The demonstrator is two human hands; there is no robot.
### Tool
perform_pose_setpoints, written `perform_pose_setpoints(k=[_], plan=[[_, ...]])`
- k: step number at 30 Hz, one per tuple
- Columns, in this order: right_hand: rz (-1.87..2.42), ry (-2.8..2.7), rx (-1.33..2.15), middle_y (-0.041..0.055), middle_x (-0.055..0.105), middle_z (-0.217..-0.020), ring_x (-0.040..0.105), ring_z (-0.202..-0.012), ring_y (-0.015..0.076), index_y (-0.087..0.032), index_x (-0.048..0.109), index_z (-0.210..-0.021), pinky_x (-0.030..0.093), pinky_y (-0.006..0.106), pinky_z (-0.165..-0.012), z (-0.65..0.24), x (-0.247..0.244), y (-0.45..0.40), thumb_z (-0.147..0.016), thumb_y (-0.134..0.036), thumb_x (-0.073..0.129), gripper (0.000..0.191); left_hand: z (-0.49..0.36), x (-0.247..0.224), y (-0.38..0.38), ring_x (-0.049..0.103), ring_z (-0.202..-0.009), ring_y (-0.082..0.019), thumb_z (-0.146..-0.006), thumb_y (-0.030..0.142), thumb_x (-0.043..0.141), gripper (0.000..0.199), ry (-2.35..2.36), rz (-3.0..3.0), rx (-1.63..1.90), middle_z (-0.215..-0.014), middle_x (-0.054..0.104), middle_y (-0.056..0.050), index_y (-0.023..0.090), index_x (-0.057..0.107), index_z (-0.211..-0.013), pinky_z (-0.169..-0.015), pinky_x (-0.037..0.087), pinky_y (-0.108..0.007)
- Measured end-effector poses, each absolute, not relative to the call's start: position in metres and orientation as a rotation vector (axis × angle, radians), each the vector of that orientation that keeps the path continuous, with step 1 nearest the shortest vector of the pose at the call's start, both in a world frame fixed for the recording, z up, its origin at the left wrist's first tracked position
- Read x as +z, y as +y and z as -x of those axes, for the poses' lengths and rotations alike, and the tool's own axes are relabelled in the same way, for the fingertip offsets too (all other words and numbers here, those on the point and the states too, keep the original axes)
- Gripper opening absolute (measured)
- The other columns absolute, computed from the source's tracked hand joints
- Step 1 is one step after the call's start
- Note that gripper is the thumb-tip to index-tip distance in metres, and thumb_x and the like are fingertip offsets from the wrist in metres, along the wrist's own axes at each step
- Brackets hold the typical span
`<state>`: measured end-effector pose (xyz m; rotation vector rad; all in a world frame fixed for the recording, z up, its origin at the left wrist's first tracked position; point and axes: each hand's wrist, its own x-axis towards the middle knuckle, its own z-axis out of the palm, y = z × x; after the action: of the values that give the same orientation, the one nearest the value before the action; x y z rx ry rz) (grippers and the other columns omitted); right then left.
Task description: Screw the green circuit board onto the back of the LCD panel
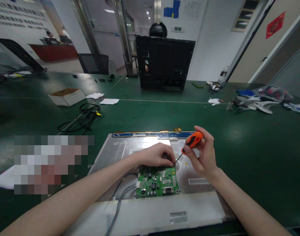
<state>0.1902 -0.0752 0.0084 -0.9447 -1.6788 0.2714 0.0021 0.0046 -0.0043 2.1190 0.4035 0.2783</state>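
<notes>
A green circuit board (157, 183) lies on the metal back of a flat display panel (199, 193). My right hand (206, 157) grips an orange and black screwdriver (194, 140), its shaft slanting down to the left toward the board's upper right corner. My left hand (159, 154) rests over the board's top edge, fingers bent and pressed together by the screwdriver tip; anything pinched there is hidden. Grey cables (119, 206) run from the board's left side. A blue circuit strip (150, 134) lines the panel's far edge.
A black monitor housing (164, 64) stands upright at the back. On the green table (253, 144), a black cable coil (83, 116) and an open cardboard box (67, 97) lie left. Plastic bags and parts (250, 100) sit far right. A pixelated patch covers the lower left.
</notes>
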Motion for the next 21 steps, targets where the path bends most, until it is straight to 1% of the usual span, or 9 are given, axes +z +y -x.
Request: perform_pose_setpoints(k=[3,7,13,18,21], plan=[[0.953,-1.682,0.265,-0.0001,0.055,-0.083,0.06,-0.069,0.0164,-0.03,0.031,-0.138,0.055,0.028,-0.056,-0.1898,0.0088,-0.0749,-0.089,-0.024,0.055,0.055,-0.0026,-0.0048,0.0039,0.06,-0.07,-0.013,-0.079,0.017,0.071,0.005,0.416,-2.117,0.28,-0.078,0.066,0.0,0.016,0.072,-0.084,-0.065,0.045,-0.021],[0.956,-1.706,0.263,-0.0005,0.055,-0.081,0.06,-0.068,0.0165,-0.03,0.03,-0.138,0.055,0.028,-0.056,-0.1883,0.0092,-0.0746,-0.089,-0.023,0.054,0.055,-0.0027,-0.0047,0.003,0.06,-0.072,-0.014,-0.078,0.016,0.072,0.005,0.427,-2.115,0.286,-0.078,0.066,-0.001,0.016,0.071,-0.083,-0.066,0.045,-0.022],[0.929,-1.74,0.257,0.0005,0.054,-0.084,0.059,-0.068,0.0162,-0.029,0.029,-0.139,0.054,0.029,-0.056,-0.1879,0.0074,-0.0768,-0.088,-0.02,0.055,0.058,-0.0021,-0.005,0.0029,0.061,-0.073,-0.014,-0.077,0.013,0.07,0.006,0.424,-2.105,0.286,-0.079,0.067,-0.001,0.015,0.071,-0.083,-0.067,0.045,-0.024],[0.884,-1.812,0.202,0.0025,0.055,-0.088,0.057,-0.065,0.0158,-0.029,0.027,-0.141,0.055,0.033,-0.059,-0.1902,0.0026,-0.0795,-0.087,-0.017,0.057,0.063,-0.0023,-0.0055,0.0042,0.061,-0.074,-0.015,-0.077,0.01,0.07,0.009,0.407,-2.1,0.287,-0.079,0.068,-0.001,0.016,0.072,-0.082,-0.069,0.046,-0.024],[0.873,-1.826,0.191,0.0022,0.054,-0.087,0.057,-0.064,0.0156,-0.029,0.026,-0.142,0.055,0.032,-0.058,-0.1906,0.0013,-0.0792,-0.087,-0.016,0.058,0.065,-0.0022,-0.0063,0.0051,0.062,-0.074,-0.015,-0.076,0.01,0.07,0.01,0.401,-2.096,0.29,-0.08,0.069,-0.001,0.016,0.073,-0.084,-0.068,0.046,-0.024]])
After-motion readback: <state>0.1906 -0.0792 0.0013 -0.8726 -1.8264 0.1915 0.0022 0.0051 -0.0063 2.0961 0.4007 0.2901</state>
